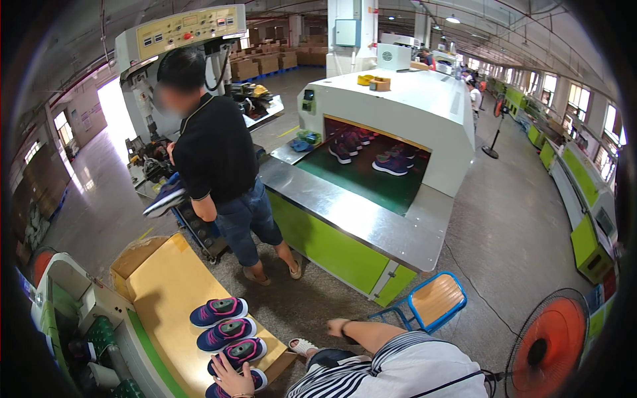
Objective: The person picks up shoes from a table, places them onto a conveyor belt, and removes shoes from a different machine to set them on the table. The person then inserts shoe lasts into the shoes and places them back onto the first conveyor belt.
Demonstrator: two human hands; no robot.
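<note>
My left hand (233,379) lies over the nearest shoes of a row, fingers spread and stretched out on top of them. The row holds several navy low shoes with pink trim and white soles, such as the farthest shoe (219,312) and the shoe behind it (227,334). Dark green inserts fill their openings. They stand side by side on a tan board table (166,278). Away from the shoes, my right hand (337,327) hangs beside my body with its fingers curled in. Nothing shows in it. My left hand partly hides the nearest shoe.
A co-worker (215,146) in black stands at a machine (189,33), a shoe (164,199) beside them. Ahead, a white-and-green conveyor tunnel (398,99) holds several shoes. A blue-framed stool (438,300) and orange fan (547,345) stand right; a green-and-white machine (79,298) stands left.
</note>
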